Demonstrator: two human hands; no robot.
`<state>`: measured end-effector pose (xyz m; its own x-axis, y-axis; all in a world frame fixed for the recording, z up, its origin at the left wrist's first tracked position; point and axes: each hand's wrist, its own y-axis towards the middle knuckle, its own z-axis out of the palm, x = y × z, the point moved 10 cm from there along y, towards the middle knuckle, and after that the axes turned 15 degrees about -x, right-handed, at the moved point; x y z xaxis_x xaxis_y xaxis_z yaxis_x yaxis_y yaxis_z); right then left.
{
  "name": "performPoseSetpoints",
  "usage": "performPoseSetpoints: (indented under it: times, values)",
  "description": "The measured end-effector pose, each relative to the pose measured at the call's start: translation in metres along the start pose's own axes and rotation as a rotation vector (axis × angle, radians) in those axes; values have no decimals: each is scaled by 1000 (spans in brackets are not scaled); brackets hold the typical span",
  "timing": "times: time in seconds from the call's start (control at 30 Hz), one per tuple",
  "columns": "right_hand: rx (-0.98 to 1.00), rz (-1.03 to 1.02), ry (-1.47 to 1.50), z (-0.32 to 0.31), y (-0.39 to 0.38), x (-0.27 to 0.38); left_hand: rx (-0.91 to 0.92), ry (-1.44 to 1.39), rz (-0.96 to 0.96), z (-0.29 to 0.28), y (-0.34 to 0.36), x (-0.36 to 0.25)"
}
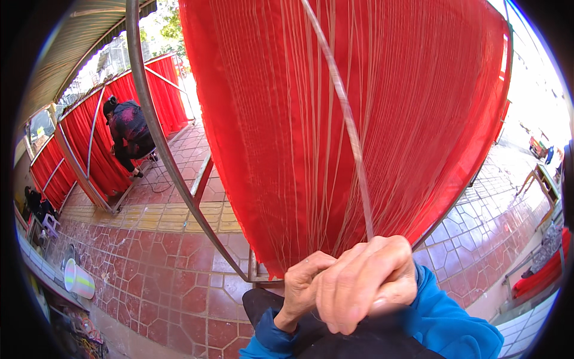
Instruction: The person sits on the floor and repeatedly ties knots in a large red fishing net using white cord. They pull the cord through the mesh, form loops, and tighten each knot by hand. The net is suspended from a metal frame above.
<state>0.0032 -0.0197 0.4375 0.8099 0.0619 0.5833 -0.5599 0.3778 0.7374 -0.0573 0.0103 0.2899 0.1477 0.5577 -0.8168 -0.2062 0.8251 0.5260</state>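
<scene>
A tall sheet of red cloth [251,119] hangs in front of me on a metal frame [173,155]. Many pale threads [323,197] run down over it and draw together near my hands. Low at the cloth's bottom edge, my left hand [306,286] is closed, its fingers bent inward where the threads meet. My right hand [368,281] overlaps it from the right with curled fingers; whatever is inside is hidden. A thin pale bar [347,113] slants across the cloth and its lower end disappears behind my right hand.
Along the left stand more frames with red cloth [95,140]; a person in dark clothes [131,128] bends beside them. A striped bucket [79,279] and a small purple stool [51,224] are at the left edge. Red fabric [538,278] lies at the right over tiled paving [161,263].
</scene>
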Motion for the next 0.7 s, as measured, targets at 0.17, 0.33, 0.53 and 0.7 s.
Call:
performPoseSetpoints:
  times: [0.17, 0.33, 0.53, 0.7]
  values:
    - [-241, 388, -125, -39, -25, -55, -252, 206, 50, -9, -14, 24]
    - [-629, 619, -225, -117, -85, -112, -294, 136, -386, -34, -39, 137]
    - [-895, 747, -280, -195, -173, -175, -492, -88, -650, -73, -84, 229]
    - [-915, 797, -307, -225, -217, -210, -714, 121, -491, -123, -78, 240]
